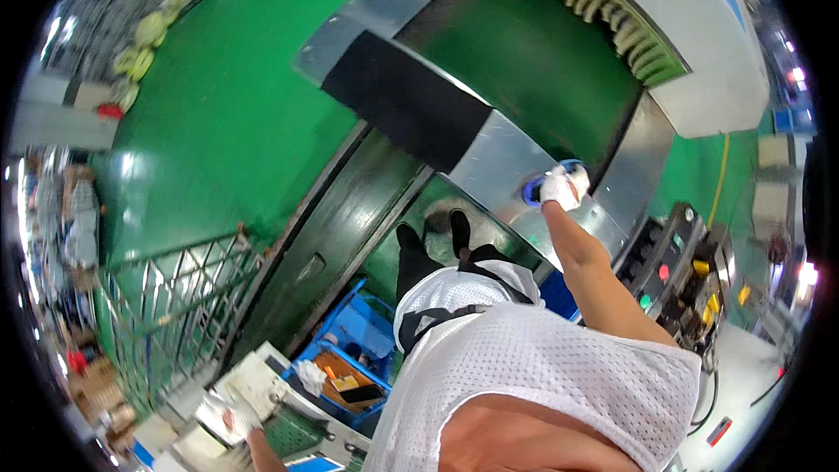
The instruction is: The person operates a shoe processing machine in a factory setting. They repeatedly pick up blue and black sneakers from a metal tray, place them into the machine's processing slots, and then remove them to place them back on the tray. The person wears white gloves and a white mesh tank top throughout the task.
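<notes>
My right hand [566, 189], in a white glove, reaches out over the metal front edge [511, 157] of a large machine. Its fingers are bent over a blue ring-shaped thing [530, 191], whose rim shows on both sides of the glove; its exact kind is hard to make out. A black mat [406, 100] lies along the same edge, to the left. Down at the lower left, my left hand [229, 419], also white-gloved, is over a pale, cluttered surface beside a white box-like part [253, 382]. Blur hides its fingers and anything in them.
Behind the metal edge runs a green conveyor bed [533, 61] beneath a strip curtain [603, 9]. A control panel [660, 262] with buttons stands at the right. Blue crates [354, 332] holding small items are at my left, near a metal rack [179, 306].
</notes>
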A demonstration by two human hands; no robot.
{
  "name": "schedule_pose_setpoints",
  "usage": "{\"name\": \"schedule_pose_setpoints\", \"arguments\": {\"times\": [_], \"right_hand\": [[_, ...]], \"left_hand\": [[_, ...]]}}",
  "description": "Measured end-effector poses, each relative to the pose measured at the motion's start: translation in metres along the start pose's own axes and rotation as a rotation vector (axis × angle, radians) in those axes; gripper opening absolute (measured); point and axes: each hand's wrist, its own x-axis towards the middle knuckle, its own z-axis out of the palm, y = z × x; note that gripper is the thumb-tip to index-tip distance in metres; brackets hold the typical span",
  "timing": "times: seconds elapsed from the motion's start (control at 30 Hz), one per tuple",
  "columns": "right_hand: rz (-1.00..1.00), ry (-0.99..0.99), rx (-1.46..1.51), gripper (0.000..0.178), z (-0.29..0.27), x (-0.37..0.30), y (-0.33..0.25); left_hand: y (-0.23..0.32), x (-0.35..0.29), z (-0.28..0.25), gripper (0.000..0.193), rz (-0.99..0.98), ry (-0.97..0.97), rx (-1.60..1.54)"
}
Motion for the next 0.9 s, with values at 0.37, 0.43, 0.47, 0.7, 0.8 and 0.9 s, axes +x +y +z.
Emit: {"name": "schedule_pose_setpoints", "arguments": {"times": [0.37, 0.43, 0.47, 0.7, 0.8, 0.9], "right_hand": [[0.05, -0.047, -0.076, 0.051, 0.016, -0.007, 0.005], [0.056, -0.043, -0.02, 0.05, 0.012, -0.006, 0.006], [0.076, -0.047, -0.032, 0.049, 0.013, -0.008, 0.0], [0.065, -0.108, -0.026, 0.052, 0.001, -0.007, -0.003], [0.051, -0.102, -0.067, 0.053, 0.007, -0.005, 0.002], [0.058, -0.099, -0.072, 0.054, 0.009, -0.006, 0.002]], "left_hand": [[0.051, -0.026, -0.015, 0.056, 0.006, 0.024, -0.022], [0.061, -0.026, -0.015, 0.056, 0.015, 0.022, -0.023], [0.063, -0.028, -0.016, 0.057, 0.01, 0.024, -0.025], [0.065, -0.033, -0.016, 0.06, 0.016, 0.032, -0.023], [0.062, -0.03, -0.02, 0.061, 0.015, 0.026, -0.027], [0.056, -0.031, -0.02, 0.063, 0.01, 0.025, -0.023]]}}
